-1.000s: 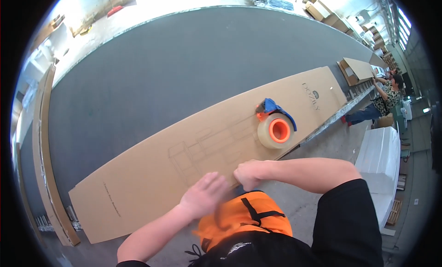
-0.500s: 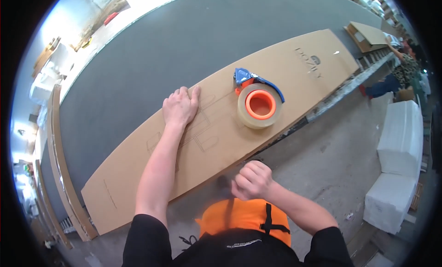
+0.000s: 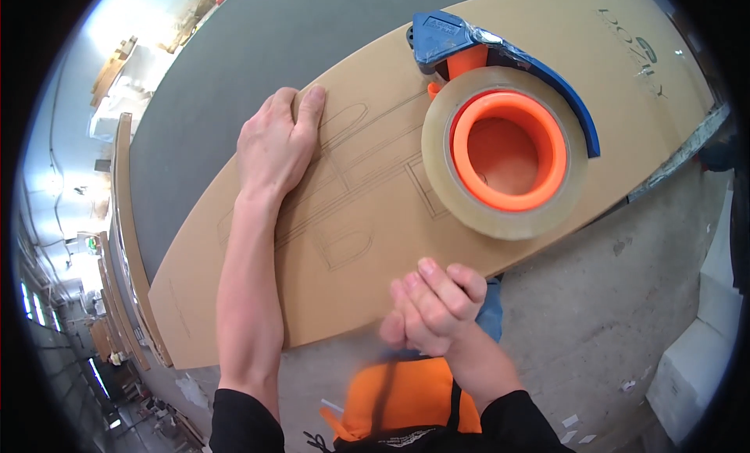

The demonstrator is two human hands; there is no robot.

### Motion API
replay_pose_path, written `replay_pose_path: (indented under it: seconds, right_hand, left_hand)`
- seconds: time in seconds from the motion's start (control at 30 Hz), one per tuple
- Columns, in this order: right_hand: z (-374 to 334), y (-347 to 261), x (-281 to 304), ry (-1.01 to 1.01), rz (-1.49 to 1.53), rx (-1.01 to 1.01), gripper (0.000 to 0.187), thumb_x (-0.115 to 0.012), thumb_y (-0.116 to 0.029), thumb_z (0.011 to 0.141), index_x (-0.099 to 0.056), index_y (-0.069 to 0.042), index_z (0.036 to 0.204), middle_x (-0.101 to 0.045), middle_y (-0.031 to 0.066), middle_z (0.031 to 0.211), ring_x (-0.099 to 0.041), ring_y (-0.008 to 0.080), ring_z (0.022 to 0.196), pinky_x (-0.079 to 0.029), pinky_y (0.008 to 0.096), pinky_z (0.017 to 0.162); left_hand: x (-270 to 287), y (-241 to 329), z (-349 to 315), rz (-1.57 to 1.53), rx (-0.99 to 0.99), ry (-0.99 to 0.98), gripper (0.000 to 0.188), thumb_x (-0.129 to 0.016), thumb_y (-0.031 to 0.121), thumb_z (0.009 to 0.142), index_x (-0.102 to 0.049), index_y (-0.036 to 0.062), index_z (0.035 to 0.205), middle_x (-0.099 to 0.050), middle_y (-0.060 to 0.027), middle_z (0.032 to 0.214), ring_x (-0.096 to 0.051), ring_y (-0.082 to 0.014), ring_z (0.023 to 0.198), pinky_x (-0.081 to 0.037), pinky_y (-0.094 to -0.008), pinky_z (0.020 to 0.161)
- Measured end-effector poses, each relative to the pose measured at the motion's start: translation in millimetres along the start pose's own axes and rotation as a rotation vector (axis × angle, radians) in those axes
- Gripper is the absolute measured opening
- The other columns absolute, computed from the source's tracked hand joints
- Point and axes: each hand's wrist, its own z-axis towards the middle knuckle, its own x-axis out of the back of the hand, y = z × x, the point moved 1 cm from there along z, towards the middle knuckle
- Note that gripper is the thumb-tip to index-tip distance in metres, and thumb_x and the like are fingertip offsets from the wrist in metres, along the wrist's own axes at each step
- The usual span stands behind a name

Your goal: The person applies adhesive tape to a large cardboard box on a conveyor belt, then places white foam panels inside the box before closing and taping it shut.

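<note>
A long flat cardboard box (image 3: 367, 273) lies across the grey table in front of me. My left hand (image 3: 277, 144) grips its far edge, with fingers curled over and thumb on the top face. On the box's right half rests a tape dispenser (image 3: 516, 54), its blue and orange frame carrying a large roll of clear tape (image 3: 445, 171) on an orange hub. My right hand (image 3: 437, 308) is closed by the near edge of the box, below the dispenser. A dark blurred strip hangs beneath it; whether the fingers hold it cannot be made out.
Behind the box spreads the grey tabletop (image 3: 258, 70). Long cardboard pieces (image 3: 129, 218) stand along its left end. White wrapped blocks (image 3: 687, 375) sit on the floor at the right. An orange bag or cloth (image 3: 422, 398) is at my waist.
The view has come closer to the box and dispenser. My left hand's fingers now curl further over the far edge. The right hand has turned, knuckles upward, and remains closed.
</note>
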Motion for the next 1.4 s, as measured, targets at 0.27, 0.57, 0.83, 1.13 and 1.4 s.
replay_pose_path:
  seconds: [0.27, 0.57, 0.83, 1.13, 1.4]
  right_hand:
    - [2, -8, -2, 0.044, 0.034, -0.061, 0.017, -0.055, -0.024, 0.076, -0.066, -0.011, 0.075, -0.067, 0.0007, 0.082, -0.067, 0.0181, 0.089, -0.047, 0.0333, 0.087]
    - [1, -15, -5, 0.024, 0.049, -0.067, 0.012, -0.060, -0.021, 0.076, -0.065, -0.010, 0.074, -0.067, 0.0017, 0.084, -0.067, 0.0185, 0.090, -0.048, 0.0344, 0.089]
    - [65, 54, 63, -0.047, 0.165, -0.110, 0.013, -0.060, -0.006, 0.075, -0.056, -0.004, 0.088, -0.056, 0.0120, 0.086, -0.054, 0.0243, 0.077, -0.048, 0.0362, 0.070]
    - [203, 125, 7, -1.217, 0.336, -0.902, 0.060, -0.075, -0.017, 0.067, -0.060, 0.002, 0.122, -0.067, 0.0127, 0.104, -0.063, 0.0200, 0.093, -0.051, 0.0335, 0.087]
    - [180, 74, 34, -0.945, 0.441, -0.939, 0.077, -0.059, -0.004, 0.073, -0.038, 0.002, 0.148, -0.058, 0.0196, 0.130, -0.055, 0.0254, 0.122, -0.042, 0.0324, 0.103]
  left_hand:
    - [4, 1, -15, -0.046, -0.257, 0.126, 0.049, -0.049, 0.042, 0.096, -0.061, -0.0027, 0.113, -0.063, -0.0228, 0.115, -0.059, -0.0414, 0.106, -0.045, -0.0460, 0.093]
    - [24, -1, -190, 0.024, -0.802, -0.155, 0.049, -0.059, 0.013, 0.082, -0.058, -0.0071, 0.126, -0.053, -0.0256, 0.138, -0.045, -0.0444, 0.134, -0.035, -0.0529, 0.112]
    - [23, -22, -192, 0.053, -0.859, -0.012, 0.041, -0.065, 0.013, 0.080, -0.067, 0.0037, 0.120, -0.061, -0.0127, 0.133, -0.052, -0.0359, 0.130, -0.039, -0.0469, 0.112]
    - [15, -29, -196, 0.015, -0.882, 0.037, 0.051, -0.064, 0.011, 0.078, -0.062, 0.0055, 0.128, -0.055, -0.0098, 0.142, -0.045, -0.0338, 0.137, -0.033, -0.0461, 0.117]
    - [10, -24, -200, -0.048, -0.900, 0.104, 0.053, -0.062, 0.012, 0.078, -0.061, 0.0047, 0.130, -0.054, -0.0099, 0.143, -0.045, -0.0323, 0.137, -0.032, -0.0457, 0.118]
